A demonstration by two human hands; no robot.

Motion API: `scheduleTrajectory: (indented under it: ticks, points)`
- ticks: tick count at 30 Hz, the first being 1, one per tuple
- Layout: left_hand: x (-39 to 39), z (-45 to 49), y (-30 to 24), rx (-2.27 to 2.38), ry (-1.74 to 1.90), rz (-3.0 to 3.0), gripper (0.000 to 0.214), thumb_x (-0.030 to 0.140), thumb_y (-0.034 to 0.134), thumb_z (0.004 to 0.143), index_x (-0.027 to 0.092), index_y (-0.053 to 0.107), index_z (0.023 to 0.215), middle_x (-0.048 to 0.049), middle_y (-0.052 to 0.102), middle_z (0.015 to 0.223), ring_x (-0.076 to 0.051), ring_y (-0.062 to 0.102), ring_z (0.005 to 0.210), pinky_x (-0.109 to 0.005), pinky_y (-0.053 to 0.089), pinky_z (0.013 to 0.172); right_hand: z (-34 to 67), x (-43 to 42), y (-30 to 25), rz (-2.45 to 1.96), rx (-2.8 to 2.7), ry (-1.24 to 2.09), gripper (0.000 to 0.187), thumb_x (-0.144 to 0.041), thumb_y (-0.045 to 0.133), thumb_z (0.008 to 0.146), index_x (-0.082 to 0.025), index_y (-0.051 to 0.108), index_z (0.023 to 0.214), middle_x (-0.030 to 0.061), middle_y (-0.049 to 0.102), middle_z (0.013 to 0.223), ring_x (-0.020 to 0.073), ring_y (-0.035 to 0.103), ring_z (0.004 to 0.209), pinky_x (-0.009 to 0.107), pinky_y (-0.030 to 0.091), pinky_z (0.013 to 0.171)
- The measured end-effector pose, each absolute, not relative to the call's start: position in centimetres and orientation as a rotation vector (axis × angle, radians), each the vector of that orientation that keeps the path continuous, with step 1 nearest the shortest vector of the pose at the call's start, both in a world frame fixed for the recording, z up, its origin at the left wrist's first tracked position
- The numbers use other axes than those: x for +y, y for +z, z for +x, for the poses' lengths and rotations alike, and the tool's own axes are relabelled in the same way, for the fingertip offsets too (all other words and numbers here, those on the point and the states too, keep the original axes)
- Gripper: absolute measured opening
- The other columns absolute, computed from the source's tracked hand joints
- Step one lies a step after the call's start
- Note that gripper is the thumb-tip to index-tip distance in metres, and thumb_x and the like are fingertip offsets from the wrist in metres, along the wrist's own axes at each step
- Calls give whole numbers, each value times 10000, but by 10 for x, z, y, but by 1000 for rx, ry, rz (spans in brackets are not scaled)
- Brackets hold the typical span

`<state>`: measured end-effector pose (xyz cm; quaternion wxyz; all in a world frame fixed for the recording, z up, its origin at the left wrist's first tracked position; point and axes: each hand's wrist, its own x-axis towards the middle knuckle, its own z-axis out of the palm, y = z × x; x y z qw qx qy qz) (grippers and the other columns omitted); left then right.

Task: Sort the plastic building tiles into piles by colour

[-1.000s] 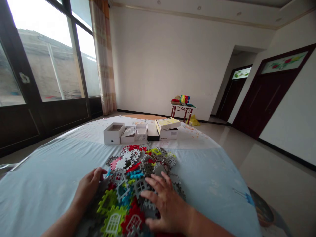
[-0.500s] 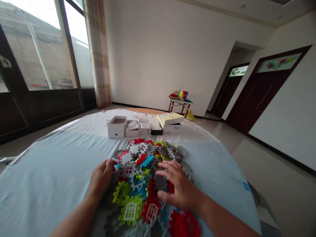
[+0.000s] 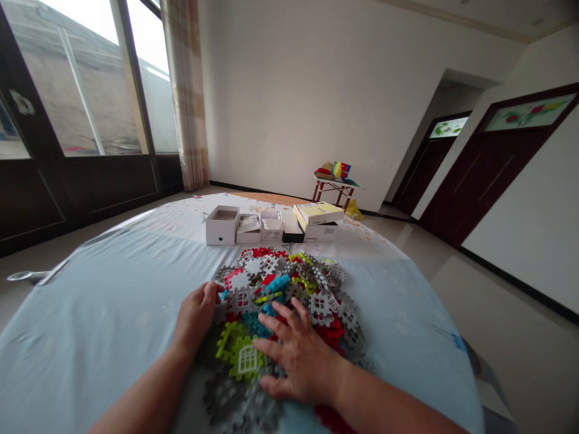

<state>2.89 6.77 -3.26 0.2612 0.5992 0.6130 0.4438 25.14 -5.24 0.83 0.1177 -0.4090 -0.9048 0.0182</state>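
A heap of toothed plastic building blocks in grey, red, blue and lime green fills the middle of the table. My right hand (image 3: 303, 355) lies over the heap's near right part, palm down with its fingers spread, hiding the blocks beneath. Left of its fingers, a lime green block with a white window (image 3: 247, 360) lies flat. My left hand (image 3: 199, 313) rests against the heap's left edge, fingers loosely bent beside a grey window block (image 3: 242, 299). Its fingertips are partly hidden, and I see nothing held in it. Blue blocks (image 3: 277, 286) lie between and beyond the hands.
Behind the heap stands a row of small boxes: an open white box (image 3: 221, 235), other white trays, a black-sided box (image 3: 293, 235) and a yellow-topped box (image 3: 319, 212). A light blue cloth (image 3: 122, 301) covers the round table. A small side table (image 3: 335, 182) stands by the wall.
My right hand has moved left and nearer, fingers spread wider, over where a red window block lay. Blocks under it have shifted. My left hand stays at the heap's edge; the view turned slightly.
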Motion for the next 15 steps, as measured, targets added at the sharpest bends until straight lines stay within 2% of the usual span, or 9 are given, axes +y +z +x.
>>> scheduleTrajectory:
  ticks: [3, 8, 11, 15]
  points:
    - [67, 30, -32, 1663, 1212, 1594, 390, 435, 345, 760, 177, 632, 704, 1, 569, 545, -148, 503, 521, -254, 366, 507, 251, -24, 7, -1280, -2551, -44, 494, -529, 475, 792, -285, 475, 1223, 49, 363, 1374, 286, 162, 1294, 548, -42, 1033]
    - [69, 28, -31, 1656, 1277, 1516, 419, 446, 326, 769, 164, 628, 695, -1, 559, 551, -144, 492, 521, -258, 369, 512, 242, -13, 18, -1357, -2354, -172, 426, -463, 480, 816, -232, 520, 1172, 96, 390, 1341, 294, 158, 1291, 560, -21, 1027]
    - [71, 25, -32, 1641, 1338, 1451, 424, 433, 310, 774, 155, 621, 703, 1, 547, 546, -139, 479, 505, -261, 378, 511, 226, -38, 24, -1182, -2471, -95, 433, -466, 445, 834, -245, 484, 1204, 78, 385, 1349, 277, 154, 1297, 540, -16, 1040]
    - [73, 22, -35, 1598, 1396, 1395, 422, 428, 305, 773, 149, 614, 708, 6, 525, 531, -132, 449, 476, -264, 378, 499, 207, -69, 11, -854, -2761, -40, 553, -591, 393, 806, -230, 455, 1221, 90, 396, 1345, 267, 199, 1289, 510, 10, 1056]
